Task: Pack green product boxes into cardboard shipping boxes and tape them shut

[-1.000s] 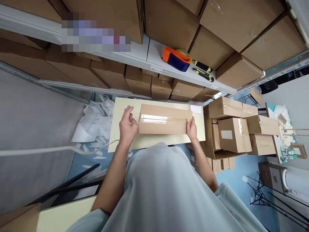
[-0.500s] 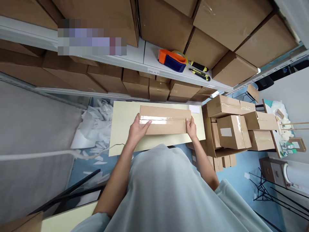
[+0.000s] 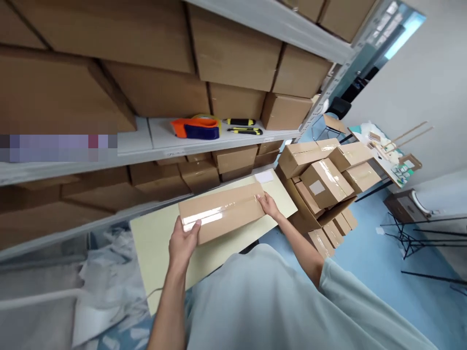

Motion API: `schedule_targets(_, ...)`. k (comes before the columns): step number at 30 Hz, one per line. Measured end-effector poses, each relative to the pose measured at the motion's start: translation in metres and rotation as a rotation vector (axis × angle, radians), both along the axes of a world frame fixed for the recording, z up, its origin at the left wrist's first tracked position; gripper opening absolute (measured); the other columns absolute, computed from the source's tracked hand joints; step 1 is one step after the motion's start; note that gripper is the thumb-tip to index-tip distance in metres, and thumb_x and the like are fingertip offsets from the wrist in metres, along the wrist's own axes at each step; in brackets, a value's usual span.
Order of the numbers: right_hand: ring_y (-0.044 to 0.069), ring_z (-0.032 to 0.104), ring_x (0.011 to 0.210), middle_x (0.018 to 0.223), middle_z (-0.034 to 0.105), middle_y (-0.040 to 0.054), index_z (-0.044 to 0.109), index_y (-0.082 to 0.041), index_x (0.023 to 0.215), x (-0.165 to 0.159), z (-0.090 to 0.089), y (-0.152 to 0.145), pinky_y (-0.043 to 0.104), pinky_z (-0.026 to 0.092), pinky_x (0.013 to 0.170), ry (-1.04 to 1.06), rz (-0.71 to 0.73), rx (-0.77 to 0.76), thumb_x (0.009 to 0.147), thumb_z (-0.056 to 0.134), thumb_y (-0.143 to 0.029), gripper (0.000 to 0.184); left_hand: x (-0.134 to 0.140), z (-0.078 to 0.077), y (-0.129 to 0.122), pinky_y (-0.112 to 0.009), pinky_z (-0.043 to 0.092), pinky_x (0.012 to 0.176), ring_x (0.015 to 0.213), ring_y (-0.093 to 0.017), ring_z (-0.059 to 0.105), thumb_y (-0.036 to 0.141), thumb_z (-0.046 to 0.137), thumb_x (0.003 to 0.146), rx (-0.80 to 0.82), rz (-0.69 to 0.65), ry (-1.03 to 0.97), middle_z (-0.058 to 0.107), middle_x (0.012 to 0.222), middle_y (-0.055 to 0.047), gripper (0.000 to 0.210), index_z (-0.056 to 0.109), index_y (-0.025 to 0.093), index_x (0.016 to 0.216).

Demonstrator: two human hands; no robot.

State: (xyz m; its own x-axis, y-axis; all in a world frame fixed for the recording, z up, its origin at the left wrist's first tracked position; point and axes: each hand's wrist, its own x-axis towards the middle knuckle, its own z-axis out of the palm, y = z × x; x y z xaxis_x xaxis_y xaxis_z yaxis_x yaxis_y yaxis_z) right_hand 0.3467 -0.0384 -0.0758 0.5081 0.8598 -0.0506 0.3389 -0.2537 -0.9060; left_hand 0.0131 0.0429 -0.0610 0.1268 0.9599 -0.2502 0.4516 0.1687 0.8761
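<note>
A long brown cardboard box [image 3: 226, 216], with shiny clear tape along its top seam, is held level between my two hands over a pale yellow table [image 3: 160, 250]. My left hand [image 3: 183, 240] is closed on its left end, thumb on top and the fingers mostly hidden behind. At the other end my right hand [image 3: 268, 204] grips it with the thumb on the top face. A small white sheet of paper [image 3: 264, 177] lies on the table just beyond the box's right end.
Ahead, a shelf [image 3: 160, 141] carries cardboard boxes, an orange and blue tape dispenser [image 3: 197, 129] and yellow-black utility knives [image 3: 244, 130]. To the right stands a large open carton [image 3: 299, 209] piled with boxes. White scrap material [image 3: 109, 277] lies at left.
My view has turned toward the right, so the shelf, table and box look tilted and shifted left. Both hands keep hold of the box, which now slants up to the right.
</note>
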Motion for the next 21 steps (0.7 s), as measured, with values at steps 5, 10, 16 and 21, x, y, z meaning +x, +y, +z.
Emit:
schedule_targets(5, 0.037, 0.077, 0.124, 0.125, 0.084, 0.0126, 0.075, -0.022, 0.131, 0.004, 0.026, -0.058, 0.051, 0.064, 0.107, 0.119, -0.103, 0.181, 0.099, 0.06, -0.081, 0.07, 0.027, 0.045, -0.019, -0.05, 0.062, 0.083, 0.086, -0.037, 0.077, 0.067, 0.069, 0.092, 0.016, -0.055, 0.089, 0.081, 0.1, -0.008, 0.078, 0.057, 0.032, 0.162)
schedule_targets(10, 0.036, 0.073, 0.133, 0.136, 0.081, 0.01, 0.076, -0.024, 0.138, 0.005, 0.054, -0.141, 0.05, 0.057, 0.119, 0.104, -0.398, 0.231, 0.096, 0.066, -0.081, 0.072, 0.066, 0.06, -0.034, -0.047, 0.064, 0.091, 0.089, -0.031, 0.077, 0.065, 0.071, 0.092, 0.024, -0.256, 0.018, 0.081, 0.109, -0.007, 0.089, 0.049, 0.029, 0.17)
schedule_targets(16, 0.035, 0.071, 0.135, 0.142, 0.079, 0.0083, 0.078, -0.025, 0.137, -0.01, 0.075, -0.256, 0.048, 0.054, 0.12, 0.032, -0.774, 0.25, 0.097, 0.07, -0.075, 0.065, 0.133, 0.051, -0.064, -0.041, 0.059, 0.113, 0.117, -0.028, 0.076, 0.06, 0.074, 0.093, -0.017, -0.568, -0.19, 0.077, 0.14, -0.01, 0.089, 0.048, 0.027, 0.171)
schedule_targets(21, 0.036, 0.07, 0.134, 0.14, 0.08, 0.0104, 0.077, -0.024, 0.135, -0.01, 0.078, -0.323, 0.048, 0.055, 0.118, 0.0, -0.959, 0.214, 0.095, 0.07, -0.078, 0.068, 0.186, 0.051, -0.103, -0.041, 0.058, 0.116, 0.128, -0.028, 0.075, 0.058, 0.074, 0.095, -0.048, -0.752, -0.261, 0.076, 0.144, -0.009, 0.084, 0.049, 0.028, 0.17)
